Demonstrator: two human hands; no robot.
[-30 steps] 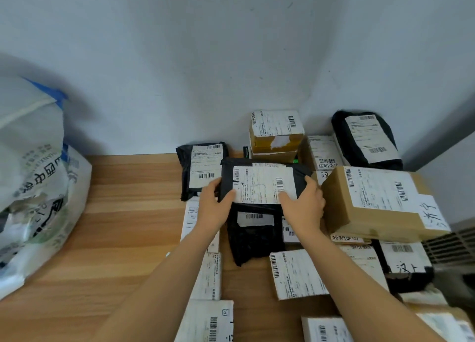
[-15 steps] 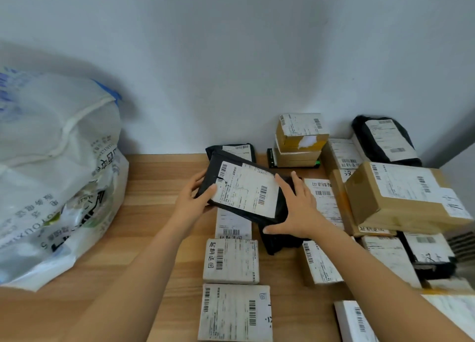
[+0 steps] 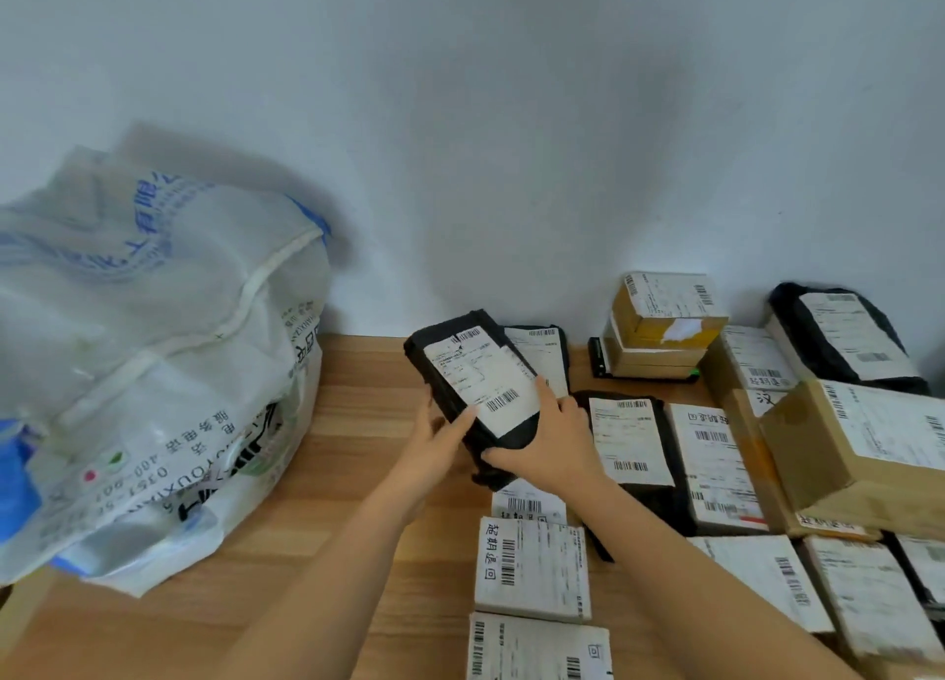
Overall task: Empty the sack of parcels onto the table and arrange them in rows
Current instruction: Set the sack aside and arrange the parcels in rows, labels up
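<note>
Both hands hold a black soft parcel (image 3: 478, 372) with a white label, lifted off the table and turned on a slant. My left hand (image 3: 434, 446) grips its lower left edge, thumb on the label. My right hand (image 3: 549, 436) grips its lower right side. The white woven sack (image 3: 153, 352) with blue print lies slumped on the left of the wooden table (image 3: 358, 423). Several labelled parcels lie in lines to the right, among them a white box (image 3: 532, 569) below my hands and a black bag (image 3: 631, 444) beside my right hand.
A large cardboard box (image 3: 859, 444) sits on other parcels at the right. Small stacked boxes (image 3: 659, 331) and a black bag (image 3: 844, 336) stand against the white wall. Bare wood shows between the sack and the parcels.
The black parcel has been lifted and turned from lying crosswise to a steep slant, shifting left. My view has swung left, bringing more of the sack into sight.
</note>
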